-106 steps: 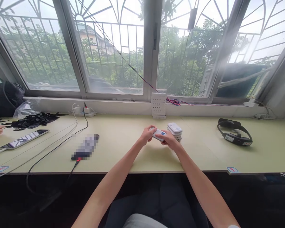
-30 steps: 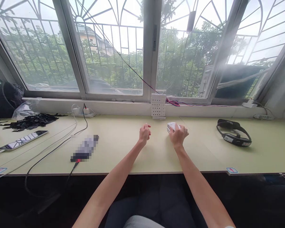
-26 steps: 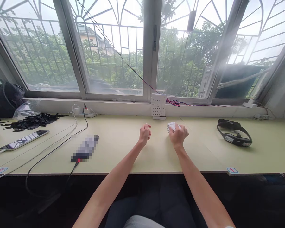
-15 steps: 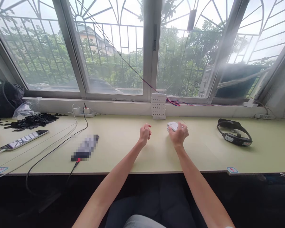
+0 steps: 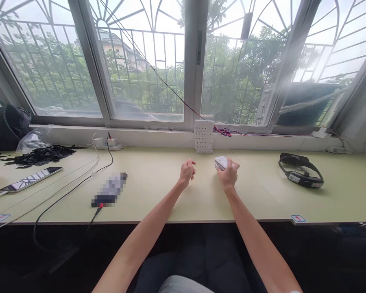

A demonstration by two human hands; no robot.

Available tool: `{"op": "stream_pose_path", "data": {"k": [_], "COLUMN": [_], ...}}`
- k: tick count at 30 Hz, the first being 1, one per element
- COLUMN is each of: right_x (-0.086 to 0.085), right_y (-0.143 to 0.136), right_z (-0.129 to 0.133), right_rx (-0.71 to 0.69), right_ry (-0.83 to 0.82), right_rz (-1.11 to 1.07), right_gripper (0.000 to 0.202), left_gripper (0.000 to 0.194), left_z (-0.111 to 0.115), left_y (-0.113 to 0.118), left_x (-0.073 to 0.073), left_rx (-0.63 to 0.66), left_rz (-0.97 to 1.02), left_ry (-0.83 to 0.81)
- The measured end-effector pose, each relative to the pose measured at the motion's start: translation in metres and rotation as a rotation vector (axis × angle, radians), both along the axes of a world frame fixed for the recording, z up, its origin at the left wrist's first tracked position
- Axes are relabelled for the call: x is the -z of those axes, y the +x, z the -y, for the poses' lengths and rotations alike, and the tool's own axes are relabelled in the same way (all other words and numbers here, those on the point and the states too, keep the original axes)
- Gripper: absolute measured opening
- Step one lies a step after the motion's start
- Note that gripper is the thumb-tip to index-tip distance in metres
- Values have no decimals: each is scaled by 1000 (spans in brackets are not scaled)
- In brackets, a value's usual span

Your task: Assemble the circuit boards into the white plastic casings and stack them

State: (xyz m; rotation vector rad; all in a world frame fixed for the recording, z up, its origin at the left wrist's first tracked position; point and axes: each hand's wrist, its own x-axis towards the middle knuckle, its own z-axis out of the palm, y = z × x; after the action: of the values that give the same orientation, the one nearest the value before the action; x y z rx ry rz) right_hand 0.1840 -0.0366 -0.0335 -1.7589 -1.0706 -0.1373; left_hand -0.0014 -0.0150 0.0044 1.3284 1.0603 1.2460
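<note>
Right hand point(image 5: 228, 174) and left hand point(image 5: 187, 172) have moved apart since the earliest frame, where both hold one white case: the right now grips the stack of white plastic cases point(image 5: 221, 161) on the counter point(image 5: 152, 183), thumb opposing fingers; the left is loosely curled, its closure unclear. Even side pressure should keep the layers aligned.

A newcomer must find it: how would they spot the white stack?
Find the pale-yellow table below the windows. Near its middle, the right hand grips a stack of white, round-cornered cases. Unlike the perforated white block behind, it shows no rows of holes.
</note>
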Motion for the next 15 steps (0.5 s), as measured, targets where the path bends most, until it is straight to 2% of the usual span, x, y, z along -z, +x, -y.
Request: {"op": "stream_pose_path", "data": {"k": [5, 15], "right_x": [-7, -12], "right_y": [-3, -6], "right_z": [6, 13], "right_rx": [-23, -37], "right_ry": [-92, -146], "right_rz": [-11, -52], "right_gripper": [57, 64], "left_gripper": [33, 34], "left_z": [-1, 5], "left_y": [2, 4], "left_x": [4, 4], "left_rx": [42, 57], "left_rz": [-64, -169], "left_ry": [8, 65]}}
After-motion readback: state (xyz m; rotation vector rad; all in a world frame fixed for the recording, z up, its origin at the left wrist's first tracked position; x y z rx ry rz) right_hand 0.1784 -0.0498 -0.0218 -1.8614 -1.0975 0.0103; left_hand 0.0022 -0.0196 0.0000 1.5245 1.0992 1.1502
